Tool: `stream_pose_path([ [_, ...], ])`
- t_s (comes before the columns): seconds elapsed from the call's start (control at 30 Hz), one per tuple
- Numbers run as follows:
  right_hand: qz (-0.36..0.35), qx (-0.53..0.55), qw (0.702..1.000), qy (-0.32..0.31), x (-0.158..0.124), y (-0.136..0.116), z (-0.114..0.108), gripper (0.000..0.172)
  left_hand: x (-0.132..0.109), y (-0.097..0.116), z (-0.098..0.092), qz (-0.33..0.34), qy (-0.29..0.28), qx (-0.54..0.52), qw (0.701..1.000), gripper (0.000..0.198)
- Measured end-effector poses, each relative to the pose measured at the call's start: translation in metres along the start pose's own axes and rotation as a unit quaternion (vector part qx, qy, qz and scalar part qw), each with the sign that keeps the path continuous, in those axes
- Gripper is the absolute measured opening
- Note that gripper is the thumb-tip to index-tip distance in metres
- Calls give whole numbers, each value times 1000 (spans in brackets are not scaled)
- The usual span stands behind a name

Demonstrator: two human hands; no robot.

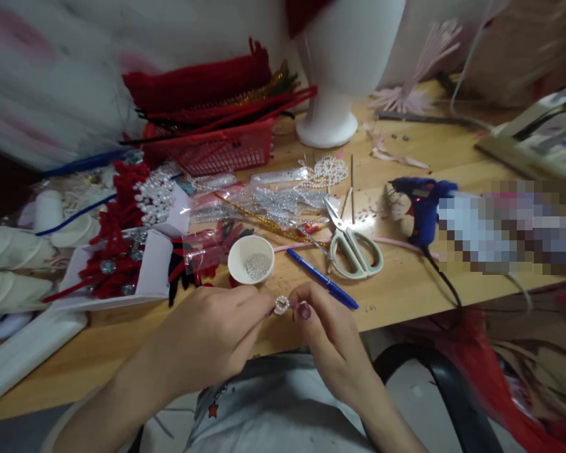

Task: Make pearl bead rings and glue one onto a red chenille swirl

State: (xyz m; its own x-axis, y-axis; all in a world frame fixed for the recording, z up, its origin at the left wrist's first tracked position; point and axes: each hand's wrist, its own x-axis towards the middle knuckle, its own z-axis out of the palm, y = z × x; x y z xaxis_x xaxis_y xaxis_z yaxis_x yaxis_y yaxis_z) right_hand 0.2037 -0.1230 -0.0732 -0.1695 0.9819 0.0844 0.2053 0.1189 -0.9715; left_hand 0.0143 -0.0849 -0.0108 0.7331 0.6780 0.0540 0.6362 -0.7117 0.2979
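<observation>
A small ring of white pearl beads (281,305) sits between my hands, above the table's front edge. The fingertips of my left hand (211,324) pinch it from the left side. On the other side, my right hand (330,333) has its thumb and index finger drawn together close to the ring; whatever is between them is too small to make out. Just beyond my left fingers stands a white cup (251,259) with tiny silvery beads in its bottom. A blue pen (321,279) lies past my right hand, with pale-handled scissors (351,248) behind it.
A blue glue gun (422,207) stands at the right, its cord trailing over the edge. On the left are a white box (155,267) of red fuzzy pieces and stacked cups (13,248). Behind are a red basket (211,148) and a white mannequin stand (327,126).
</observation>
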Motion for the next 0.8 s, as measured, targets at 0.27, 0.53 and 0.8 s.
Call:
stream_pose_path([
  [0.27, 85, 220, 971, -33, 41, -46, 25, 40, -4, -15, -31, 68, 196, 7, 978, 24],
  [0.53, 104, 312, 938, -105, 77, -83, 32, 42, -20, -47, -52, 111, 290, 116, 943, 30],
  [0.8, 50, 260, 959, -106, 105, -93, 37, 42, -13, -60, -69, 51, 313, 73, 946, 21],
])
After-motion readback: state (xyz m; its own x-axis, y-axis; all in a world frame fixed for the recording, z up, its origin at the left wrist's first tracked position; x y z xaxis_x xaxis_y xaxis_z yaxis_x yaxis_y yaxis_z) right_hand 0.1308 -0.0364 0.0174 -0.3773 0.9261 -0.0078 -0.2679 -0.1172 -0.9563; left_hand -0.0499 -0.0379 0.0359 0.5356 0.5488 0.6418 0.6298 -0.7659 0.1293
